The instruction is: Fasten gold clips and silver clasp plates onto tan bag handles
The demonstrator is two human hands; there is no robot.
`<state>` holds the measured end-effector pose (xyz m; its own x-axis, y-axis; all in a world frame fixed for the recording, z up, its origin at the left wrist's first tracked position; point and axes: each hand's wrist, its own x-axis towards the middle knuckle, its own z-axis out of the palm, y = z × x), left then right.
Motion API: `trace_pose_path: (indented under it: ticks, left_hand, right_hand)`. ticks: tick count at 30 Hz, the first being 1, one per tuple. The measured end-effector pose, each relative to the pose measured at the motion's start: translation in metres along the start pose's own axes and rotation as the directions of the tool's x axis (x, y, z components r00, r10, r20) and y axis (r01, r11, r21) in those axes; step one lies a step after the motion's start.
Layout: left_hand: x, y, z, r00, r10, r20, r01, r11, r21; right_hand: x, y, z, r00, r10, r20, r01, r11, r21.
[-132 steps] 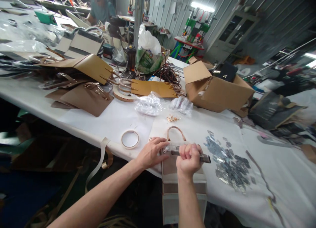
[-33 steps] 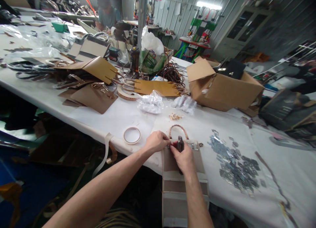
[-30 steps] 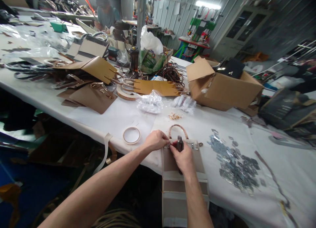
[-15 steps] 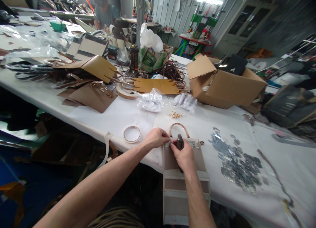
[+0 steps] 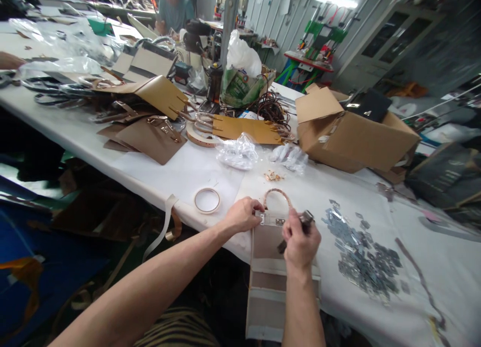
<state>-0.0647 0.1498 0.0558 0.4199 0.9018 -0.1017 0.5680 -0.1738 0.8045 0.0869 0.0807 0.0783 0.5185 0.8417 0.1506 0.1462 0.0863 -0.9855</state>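
A handled panel [image 5: 268, 247] overhangs the near edge of the white table [image 5: 332, 184]; the left hand [image 5: 242, 215] curls at its corner, any pinch unclear; the right hand [image 5: 301, 243] wraps a dark tool [image 5: 307, 217]; metal plates [image 5: 363, 259] lie scattered rightward; behind, a green machine [image 5: 311, 39] stands before a ribbed wall [image 5: 276, 24].

Garment [image 5: 176, 329], 7 o'clock, lower edge of view: striped, dark bands alternating with tan, lines slightly curved. Left forearm [image 5: 150, 282], 8 o'clock, and right forearm [image 5: 304, 307], 5 o'clock: bare. Left hand [image 5: 242, 215] and right hand [image 5: 303, 244]: likewise bare.
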Motion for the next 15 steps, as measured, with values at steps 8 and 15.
trace_pose_path:
  ticks: [8,15]
  left_hand:
    - [0.006,-0.003,0.001,1.0,-0.03,0.01,0.03,0.998,-0.053]
    - [0.004,-0.001,0.0,0.999,-0.054,0.007,0.054,0.997,-0.053]
  right_hand:
    - [-0.007,-0.007,0.03,0.962,-0.14,-0.236,0.215,0.92,0.328]
    - [-0.002,0.001,0.041,0.956,-0.13,-0.263,0.221,0.909,0.354]
